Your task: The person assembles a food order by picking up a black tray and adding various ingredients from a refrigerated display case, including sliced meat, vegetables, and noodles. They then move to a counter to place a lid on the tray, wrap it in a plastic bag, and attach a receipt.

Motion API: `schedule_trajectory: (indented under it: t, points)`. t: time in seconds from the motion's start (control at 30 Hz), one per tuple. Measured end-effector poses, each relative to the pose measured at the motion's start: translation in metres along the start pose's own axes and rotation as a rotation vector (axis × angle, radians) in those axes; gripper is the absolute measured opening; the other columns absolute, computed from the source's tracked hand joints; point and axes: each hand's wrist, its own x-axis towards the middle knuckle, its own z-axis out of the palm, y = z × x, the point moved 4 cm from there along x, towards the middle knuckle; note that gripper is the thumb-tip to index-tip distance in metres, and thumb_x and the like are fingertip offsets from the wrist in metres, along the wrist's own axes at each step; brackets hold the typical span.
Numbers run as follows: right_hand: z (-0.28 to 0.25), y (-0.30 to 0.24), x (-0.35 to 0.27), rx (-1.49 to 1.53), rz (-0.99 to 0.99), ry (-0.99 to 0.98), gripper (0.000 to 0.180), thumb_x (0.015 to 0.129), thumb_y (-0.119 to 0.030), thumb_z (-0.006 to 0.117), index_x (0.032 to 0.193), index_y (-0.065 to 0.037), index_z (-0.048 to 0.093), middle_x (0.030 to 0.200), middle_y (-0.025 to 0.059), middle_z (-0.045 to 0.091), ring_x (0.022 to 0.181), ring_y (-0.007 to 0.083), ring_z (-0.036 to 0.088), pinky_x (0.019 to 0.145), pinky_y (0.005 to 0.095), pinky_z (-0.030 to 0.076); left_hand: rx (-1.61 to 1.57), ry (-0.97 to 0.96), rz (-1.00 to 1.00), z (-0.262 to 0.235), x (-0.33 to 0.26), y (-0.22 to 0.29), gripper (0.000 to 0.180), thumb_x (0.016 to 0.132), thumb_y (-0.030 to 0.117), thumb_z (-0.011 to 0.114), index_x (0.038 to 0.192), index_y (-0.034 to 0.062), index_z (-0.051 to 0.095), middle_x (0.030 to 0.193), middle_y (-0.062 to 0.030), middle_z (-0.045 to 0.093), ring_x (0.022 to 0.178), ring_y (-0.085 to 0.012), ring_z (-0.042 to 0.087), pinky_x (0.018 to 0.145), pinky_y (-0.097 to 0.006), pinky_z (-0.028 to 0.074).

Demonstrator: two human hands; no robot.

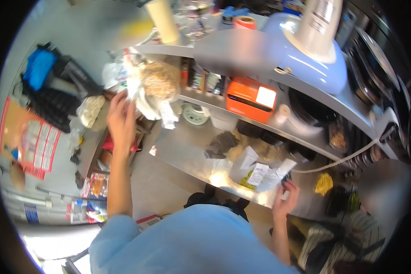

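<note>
My left hand (pixel 121 114) reaches out on the left, fingers extended and slightly apart, close to a clear bag (pixel 160 82) of light brown food and white plastic wrapping (pixel 134 73). It is slightly blurred, and I see nothing held in it. At the counter's front edge, on the right, my right hand (pixel 287 198) has curled fingers around a small white piece (pixel 285 195) of unclear kind. Just beside that hand lies an opened white paper bag (pixel 281 171) with a printed label (pixel 258 174) and something green at its lower left.
A dark crumpled cloth (pixel 221 144) lies on the metal counter (pixel 182 153). Above are a shelf with an orange box (pixel 251 99) and a blue rounded appliance (pixel 301 55). Yellow crumpled material (pixel 324 184) lies to the right. Another person in a striped top (pixel 367 228) is at lower right.
</note>
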Motion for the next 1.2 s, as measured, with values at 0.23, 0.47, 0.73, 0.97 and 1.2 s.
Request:
schedule_trajectory:
  t: [0.23,0.47,0.73,0.97,1.2]
  points:
    - [0.064,-0.192,0.066,0.274,-0.721,-0.158,0.039,0.077,-0.009,0.073,0.113,-0.002,0.060,0.118,0.0176,0.060,0.086,0.0281,0.065,0.071,0.0359,0.056,-0.650,-0.592,0.110,-0.012,-0.113,0.164,0.010,0.087,0.004,0.058,0.083,-0.0048,0.062,0.105,-0.0242,0.066,0.097,-0.0316,0.066,0.085,-0.036,0.053]
    - [0.065,-0.073,0.120,0.552,0.011,-0.076,0.011,0.098,-0.009,0.051,0.104,0.001,0.052,0.088,0.0108,0.071,0.061,0.0119,0.061,0.058,0.0270,0.051,-0.344,-0.808,0.067,0.187,-0.177,0.164,0.057,0.076,0.019,0.075,0.123,0.0007,0.049,0.128,-0.0169,0.052,0.109,-0.0257,0.056,0.084,-0.036,0.048]
    - [0.111,-0.038,0.098,0.408,-0.072,-0.331,0.013,0.096,-0.013,0.054,0.103,-0.001,0.052,0.091,0.0148,0.070,0.085,0.0276,0.068,0.070,0.0365,0.052,-1.079,-0.963,-0.979,0.257,-0.234,0.102,0.018,0.091,0.022,0.061,0.083,0.0055,0.062,0.076,-0.0058,0.064,0.074,-0.0147,0.060,0.068,-0.028,0.046]
    - [0.137,-0.017,0.071,-0.450,-0.206,-1.083,0.023,0.089,-0.026,0.063,0.094,-0.006,0.070,0.092,0.0128,0.068,0.089,0.0311,0.064,0.080,0.0453,0.049,-1.377,-0.908,-1.091,0.243,-0.229,0.102,0.012,0.095,0.017,0.056,0.100,0.0067,0.058,0.069,-0.0018,0.056,0.065,-0.0131,0.053,0.065,-0.029,0.044]
    - [0.070,-0.014,0.076,-0.606,-0.213,-0.221,0.027,0.077,-0.026,0.070,0.088,-0.002,0.072,0.100,0.0158,0.067,0.108,0.0312,0.056,0.093,0.0431,0.041,-1.108,-1.391,-0.876,0.223,-0.237,0.085,0.024,0.091,0.009,0.058,0.113,0.0004,0.057,0.071,-0.0029,0.058,0.068,-0.0138,0.055,0.068,-0.030,0.045]
